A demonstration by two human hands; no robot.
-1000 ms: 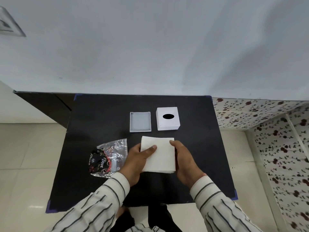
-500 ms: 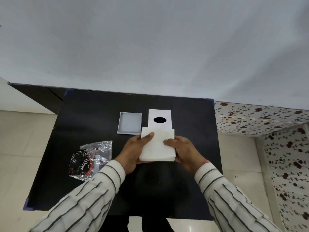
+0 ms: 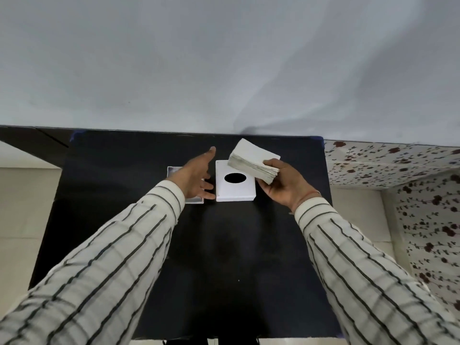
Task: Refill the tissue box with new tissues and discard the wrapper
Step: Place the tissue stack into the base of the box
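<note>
A white tissue box (image 3: 235, 189) with a black oval slot on top stands on the black table (image 3: 224, 245). My right hand (image 3: 283, 185) grips a thick stack of white tissues (image 3: 254, 161), tilted, above the box's right rear corner. My left hand (image 3: 198, 175) is open with fingers spread, just left of the box and close to its side. Under that hand lies the grey box base (image 3: 173, 171), mostly hidden. The wrapper is not in sight, hidden by my left sleeve or out of frame.
A pale wall rises directly behind the table's far edge. A floral-patterned surface (image 3: 398, 158) lies to the right of the table. Tiled floor (image 3: 22, 195) shows at the left. My striped sleeves cover much of the near table.
My left hand let go of the tissue stack and moved to the box's left side. My right hand alone lifted the stack up and to the right, above the box.
</note>
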